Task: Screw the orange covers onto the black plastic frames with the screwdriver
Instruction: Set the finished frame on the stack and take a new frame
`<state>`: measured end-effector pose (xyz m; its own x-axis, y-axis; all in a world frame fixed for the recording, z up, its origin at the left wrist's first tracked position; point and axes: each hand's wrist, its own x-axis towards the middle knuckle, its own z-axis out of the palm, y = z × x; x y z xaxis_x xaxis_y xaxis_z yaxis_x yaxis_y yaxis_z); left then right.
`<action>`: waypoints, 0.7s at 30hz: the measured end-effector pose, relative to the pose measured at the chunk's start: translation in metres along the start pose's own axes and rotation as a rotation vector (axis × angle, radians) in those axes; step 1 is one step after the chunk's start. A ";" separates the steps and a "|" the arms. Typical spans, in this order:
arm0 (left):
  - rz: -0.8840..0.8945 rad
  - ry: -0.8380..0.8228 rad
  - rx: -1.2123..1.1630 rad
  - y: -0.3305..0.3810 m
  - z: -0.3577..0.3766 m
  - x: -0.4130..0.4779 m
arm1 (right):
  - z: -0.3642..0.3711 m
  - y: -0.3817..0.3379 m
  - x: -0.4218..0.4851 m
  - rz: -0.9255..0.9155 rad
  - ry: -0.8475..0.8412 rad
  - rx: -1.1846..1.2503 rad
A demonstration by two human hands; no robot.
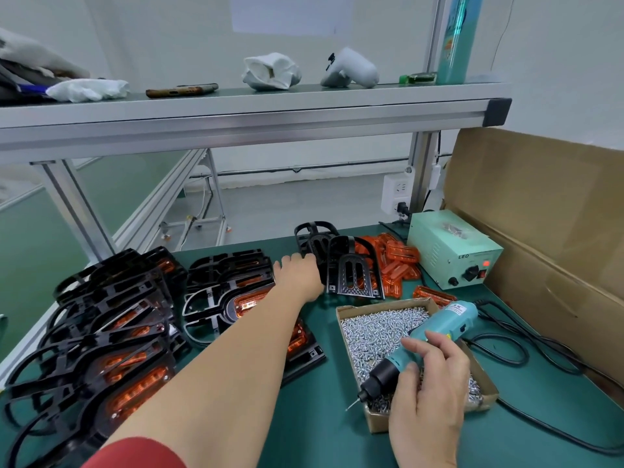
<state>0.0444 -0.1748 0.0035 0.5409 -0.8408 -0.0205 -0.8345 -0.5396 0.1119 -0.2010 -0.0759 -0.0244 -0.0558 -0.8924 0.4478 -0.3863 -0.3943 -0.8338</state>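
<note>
Screwdriver [439, 329] is gripped by right hand [429, 390] over screw box [378, 423] near table's [304, 417] front edge | frames [353, 270] are touched by left hand [297, 276], grasp unclear

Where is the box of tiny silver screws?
In the head view, the screw box sits right of centre on the green table, under the teal screwdriver the right hand holds.

Factory assembly station: aluminium-profile bench [236, 119], green mat [304, 434], screw box [376, 422], stacked black frames [101, 332], power unit [449, 251].
</note>
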 end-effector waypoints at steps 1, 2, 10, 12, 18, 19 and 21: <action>-0.008 0.005 -0.001 0.000 0.002 0.002 | 0.001 0.001 0.000 -0.004 0.008 0.000; -0.005 0.011 -0.003 0.001 0.003 0.003 | 0.001 0.001 0.000 -0.008 0.013 -0.002; 0.135 0.039 -0.033 0.001 0.010 -0.007 | 0.001 0.002 0.001 -0.029 -0.002 0.006; 0.159 0.035 -0.026 0.001 0.008 -0.014 | 0.000 0.000 0.001 -0.012 -0.015 0.023; 0.191 0.050 -0.029 0.006 0.009 -0.042 | -0.002 -0.003 0.000 -0.003 -0.024 0.033; 0.187 0.059 -0.025 0.006 0.010 -0.046 | -0.002 -0.002 0.001 -0.005 -0.018 0.039; 0.188 0.075 -0.016 0.006 0.011 -0.051 | -0.002 0.000 0.001 -0.008 0.002 0.072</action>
<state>0.0104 -0.1354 -0.0054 0.3828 -0.9207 0.0764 -0.9200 -0.3723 0.1224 -0.2032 -0.0763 -0.0236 -0.0546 -0.8886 0.4554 -0.3191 -0.4166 -0.8512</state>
